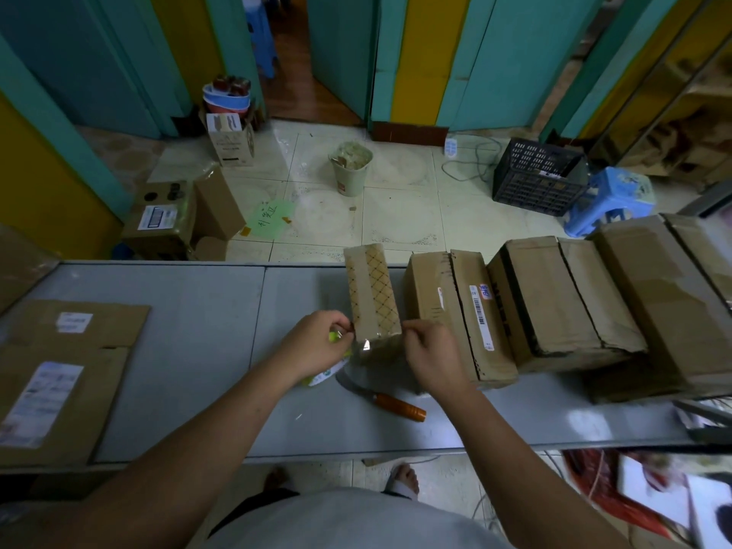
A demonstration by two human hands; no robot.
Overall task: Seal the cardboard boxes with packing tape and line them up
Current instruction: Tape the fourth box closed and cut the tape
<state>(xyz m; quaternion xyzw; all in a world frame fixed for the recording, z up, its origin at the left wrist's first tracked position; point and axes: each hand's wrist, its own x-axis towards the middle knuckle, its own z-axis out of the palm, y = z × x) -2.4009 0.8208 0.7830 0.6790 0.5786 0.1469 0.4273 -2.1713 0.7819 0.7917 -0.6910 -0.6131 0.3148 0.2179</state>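
A narrow cardboard box (370,291) with a diamond pattern stands on the grey table (206,311), clear tape (366,345) running down its near end. My left hand (317,340) holds a tape roll (328,372) with green and white on it, at the box's near left corner. My right hand (429,354) pinches the tape at the near right corner. To the right, several sealed boxes (554,303) stand side by side in a row.
A knife with an orange handle (400,406) lies on the table just under my hands. Flattened cardboard with labels (59,370) covers the table's left end. Beyond the table, on the floor, are a bin (350,168), a black crate (538,180), a blue stool (614,200) and boxes (166,223).
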